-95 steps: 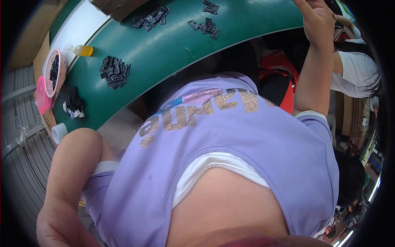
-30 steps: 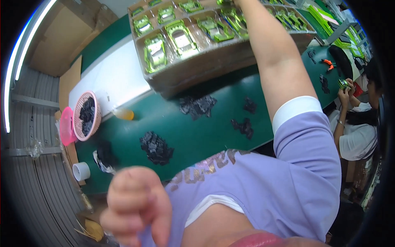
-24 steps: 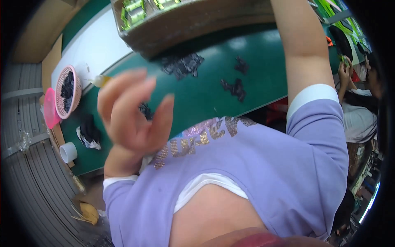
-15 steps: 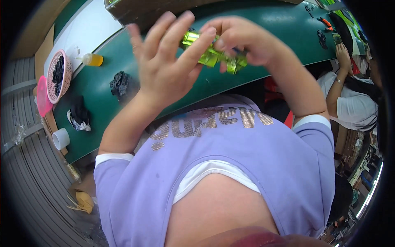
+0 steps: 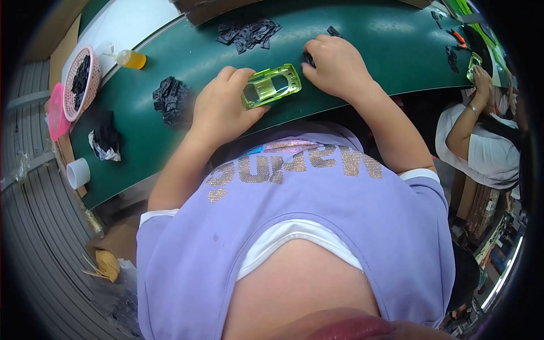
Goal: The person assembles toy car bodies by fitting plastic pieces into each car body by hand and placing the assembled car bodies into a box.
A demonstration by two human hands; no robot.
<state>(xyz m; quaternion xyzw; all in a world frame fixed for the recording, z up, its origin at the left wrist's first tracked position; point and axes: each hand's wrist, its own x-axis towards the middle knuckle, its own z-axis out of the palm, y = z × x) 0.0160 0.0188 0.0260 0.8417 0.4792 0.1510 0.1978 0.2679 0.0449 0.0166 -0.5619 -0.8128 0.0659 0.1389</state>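
My left hand (image 5: 221,107) is closed round the rear end of a shiny green toy car body (image 5: 276,85), holding it above the front part of the table. Window-like openings show along its top. Just right of the car, my right hand (image 5: 340,67) is closed with its fingertips pinched on a small black part (image 5: 307,58), mostly hidden by the fingers. Beyond my hands lies a loose heap of flat black parts (image 5: 249,36), and one more black piece (image 5: 334,32) lies behind my right hand. A denser black pile (image 5: 171,102) sits left of my left hand.
On the green table (image 5: 391,51) at left are a pink basket (image 5: 95,79) of black pieces, a bottle of yellow liquid (image 5: 134,59), a dark cloth (image 5: 106,139) and a white cup (image 5: 78,172). Orange-handled pliers (image 5: 459,38) lie far right, near a co-worker's hand (image 5: 483,82) holding a green car body.
Both hands have lowered and moved apart. The car body, earlier between both hands, is now held by my left hand alone, while my right hand has a small black part. The black heap has come into view.
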